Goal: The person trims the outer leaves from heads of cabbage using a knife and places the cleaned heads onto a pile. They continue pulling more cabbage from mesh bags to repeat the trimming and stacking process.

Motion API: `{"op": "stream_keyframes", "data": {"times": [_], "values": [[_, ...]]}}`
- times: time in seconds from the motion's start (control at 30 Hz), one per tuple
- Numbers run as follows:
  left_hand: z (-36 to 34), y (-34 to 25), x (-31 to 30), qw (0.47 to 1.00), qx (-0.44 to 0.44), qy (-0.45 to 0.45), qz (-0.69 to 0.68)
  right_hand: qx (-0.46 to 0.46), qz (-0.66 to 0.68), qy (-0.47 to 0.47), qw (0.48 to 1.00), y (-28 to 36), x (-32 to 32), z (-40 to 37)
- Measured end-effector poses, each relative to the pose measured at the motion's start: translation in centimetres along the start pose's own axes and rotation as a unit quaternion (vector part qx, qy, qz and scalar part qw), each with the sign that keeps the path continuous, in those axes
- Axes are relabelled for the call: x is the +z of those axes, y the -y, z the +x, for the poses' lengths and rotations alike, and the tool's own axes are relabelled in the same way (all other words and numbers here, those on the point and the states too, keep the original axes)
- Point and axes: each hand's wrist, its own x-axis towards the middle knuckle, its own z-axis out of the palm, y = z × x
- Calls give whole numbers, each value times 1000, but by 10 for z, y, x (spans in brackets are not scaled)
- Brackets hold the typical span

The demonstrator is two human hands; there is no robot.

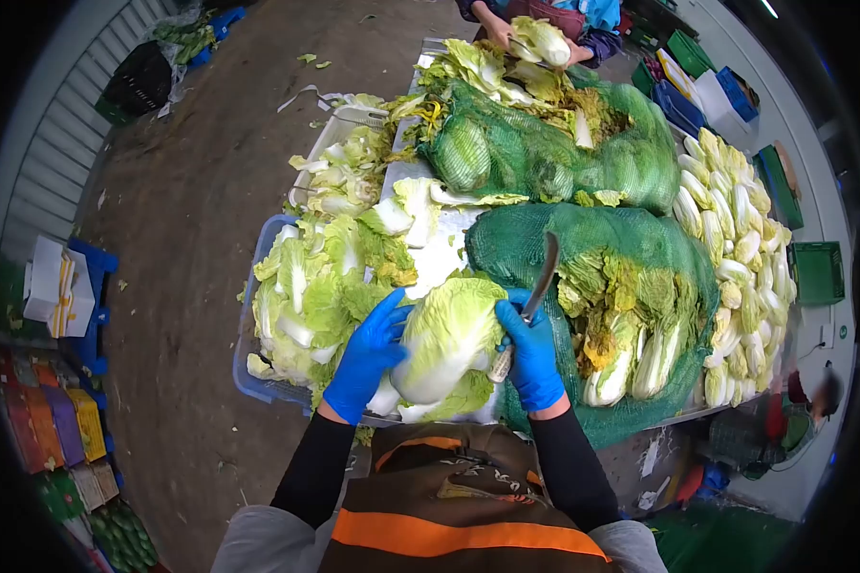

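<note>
A pale green napa cabbage (446,339) sits between my hands at the near edge of the table, over some loose leaves. My left hand (366,355), in a blue glove, is at the cabbage's left side with its fingers apart. In my gloved right hand (531,351) is a knife (543,277), its curved blade pointing up and away from me and its handle end showing below the palm. The fingers of that hand also rest against the cabbage's right side. Trimmed leaves (325,272) fill a blue-rimmed tub (248,355) on the left.
Green mesh sacks (506,234) of cabbages lie right and ahead. Trimmed cabbages (736,258) are heaped at the far right. A pale crate (306,172) holds more leaves. Across the table, another person's hands (498,31) hold a cabbage (540,43).
</note>
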Motion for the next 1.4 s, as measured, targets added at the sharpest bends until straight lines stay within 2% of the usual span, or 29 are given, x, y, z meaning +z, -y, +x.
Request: {"op": "stream_keyframes", "data": {"times": [0.03, 0.07, 0.1, 0.17, 0.23, 0.3, 0.37, 0.43, 0.57, 0.6, 0.63, 0.7, 0.77, 0.83, 0.9, 0.93, 0.97, 1.0, 1.03, 1.07, 1.1, 1.17, 1.2, 1.23, 1.27, 1.3, 1.33, 1.37, 1.4], "values": [[-7, 9, -2, 985, -56, -4, -164, 4, 1, -3, 1000, -2, 0, 0], [-19, 20, 0, 969, -150, 48, -190, 13, 2, 9, 1000, -4, 2, 1], [-23, 36, 3, 969, -155, 44, -189, 23, 4, 23, 999, -8, 5, 3], [-36, 56, 19, 857, -200, 67, -470, 12, -41, 4, 999, -19, 7, 14], [-36, 52, 17, 850, -229, 47, -472, -17, -107, -12, 994, -25, -5, 23], [-27, 49, 14, 862, -245, 90, -435, -6, -92, -14, 996, -21, -9, 27], [-25, 48, 10, 838, -258, 75, -475, 2, -73, -16, 997, -13, -12, 30], [-25, 42, 6, 876, -261, 56, -402, 21, -58, 10, 998, -7, -16, 33], [-20, 47, -3, 844, -243, 65, -474, 52, -87, 91, 991, -1, -20, 36], [-18, 56, -6, 872, -214, 20, -440, 69, -126, 145, 979, 3, -23, 31], [-17, 61, -10, 896, -183, -28, -403, 70, -127, 149, 978, 9, -26, 23], [-8, 54, -18, 884, -129, -55, -446, 101, -167, 210, 958, 23, -32, 6], [3, 48, -35, 871, -65, -88, -480, 170, -231, 341, 895, 38, -48, -6], [11, 52, -52, 858, 15, -100, -504, 229, -360, 406, 808, 35, -26, -17], [12, 33, -47, 880, 20, -102, -464, 222, -315, 459, 801, 4, -28, -30], [14, 27, -45, 877, 62, -100, -467, 182, -260, 463, 828, -9, -26, -38], [13, 24, -42, 871, 101, -98, -471, 182, -260, 465, 826, -10, -31, -39], [12, 19, -44, 851, 121, -132, -494, 226, -283, 445, 819, -7, -36, -41], [14, 13, -47, 741, 123, -129, -647, 267, -307, 424, 809, -2, -37, -43], [20, 9, -58, 736, 162, -179, -632, 321, -351, 439, 762, 2, -32, -44], [22, 7, -69, 726, 204, -231, -615, 318, -358, 443, 758, 1, -30, -49], [17, 1, -85, 741, 216, -186, -607, 197, -358, 396, 822, -8, -30, -61], [11, -2, -85, 802, 201, -173, -535, 49, -333, 439, 833, -24, -37, -54], [2, -4, -81, 855, 181, -162, -458, 45, -333, 440, 833, -26, -34, -51], [-2, -10, -65, 876, 153, -245, -386, 67, -303, 347, 885, -25, -28, -48], [-9, -16, -51, 876, 155, -242, -387, 88, -270, 249, 926, -24, -23, -43], [-15, -18, -37, 888, 144, -204, -386, 72, -155, 235, 957, -30, -17, -37], [-20, -16, -24, 898, 133, -163, -386, 69, -202, 227, 950, -8, -3, -36], [-23, -10, -11, 907, 137, -160, -366, 28, -166, 241, 956, -8, 4, -33]]}}
